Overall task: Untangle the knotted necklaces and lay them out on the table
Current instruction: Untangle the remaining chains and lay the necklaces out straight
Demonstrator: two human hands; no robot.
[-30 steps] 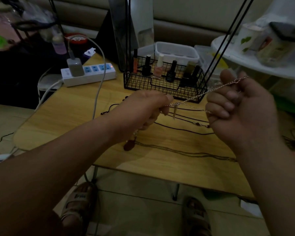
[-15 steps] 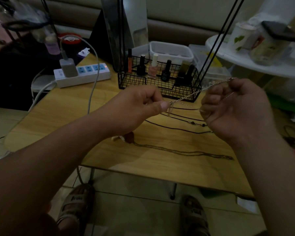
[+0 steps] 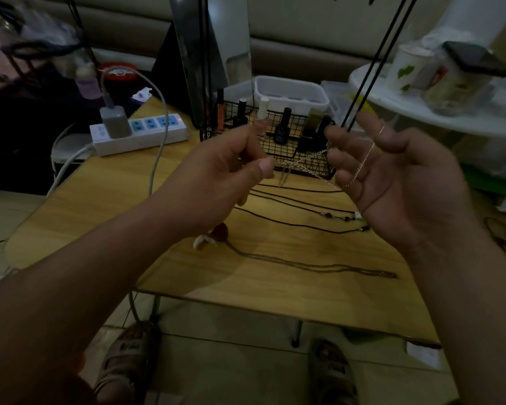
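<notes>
A thin silver chain necklace (image 3: pixel 307 162) stretches in the air between my hands above the wooden table (image 3: pixel 114 200). My left hand (image 3: pixel 225 182) pinches one end between thumb and finger, with a small pendant hanging just below. My right hand (image 3: pixel 392 176) has its palm up and fingers spread, and the chain drapes across them. On the table lie a black cord necklace (image 3: pixel 304 200) with small beads, and a dark chain necklace (image 3: pixel 319 266) with a brown pendant near my left wrist.
A black wire basket (image 3: pixel 278 147) of nail polish bottles stands just behind my hands. A white power strip (image 3: pixel 140 135) with a charger and cable sits at the back left. A white round shelf (image 3: pixel 421 112) with cups is at the right. My sandalled feet show below the table's front edge.
My right hand has opened from a closed fist to a spread palm, with the chain now draped over the fingers. Both hands have come slightly closer together.
</notes>
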